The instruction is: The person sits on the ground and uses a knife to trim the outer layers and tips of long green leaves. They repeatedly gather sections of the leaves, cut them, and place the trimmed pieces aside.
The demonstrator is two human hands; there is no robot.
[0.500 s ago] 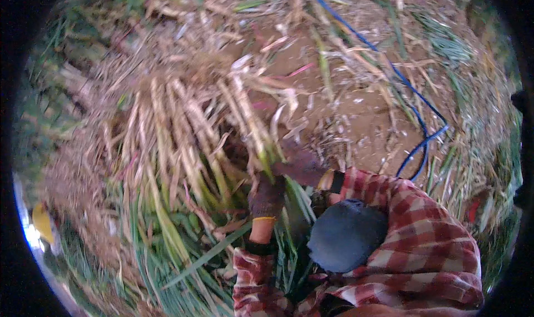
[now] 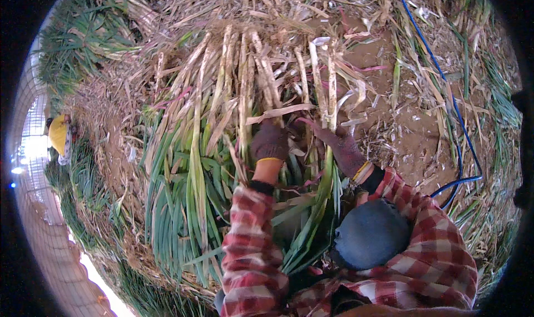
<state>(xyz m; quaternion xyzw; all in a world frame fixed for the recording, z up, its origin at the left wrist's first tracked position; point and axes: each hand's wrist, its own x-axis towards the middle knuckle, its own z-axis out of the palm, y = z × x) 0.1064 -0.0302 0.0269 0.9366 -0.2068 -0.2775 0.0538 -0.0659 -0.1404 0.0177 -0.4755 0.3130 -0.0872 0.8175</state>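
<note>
Long green onions [image 2: 192, 178] lie in a broad heap in front of me, pale stalks and roots pointing away, green leaves toward me. My left hand [image 2: 271, 143], in a dark purple-brown knitted glove, reaches into the stalks at the heap's right side; its fingers are mostly hidden. A dry tan leaf [image 2: 281, 113] crosses just beyond it. My right hand [image 2: 346, 153], gloved alike, is closed across a few separate green onion stalks [image 2: 332, 91] right of the heap. Their leaves trail down below the hand.
Blue hose or cord [image 2: 457, 111] curves along the right. Dry husks and scraps litter the brown soil [image 2: 389, 125]. More green onions [image 2: 83, 44] lie at the far left, near a person in yellow [image 2: 58, 133]. A rounded blue-grey thing [image 2: 371, 233] sits beside my right arm.
My hands, close together on one bunch before, are now apart. The left has reached farther forward into the stalks; the right stays at the right-hand stalks. The whole view has shifted.
</note>
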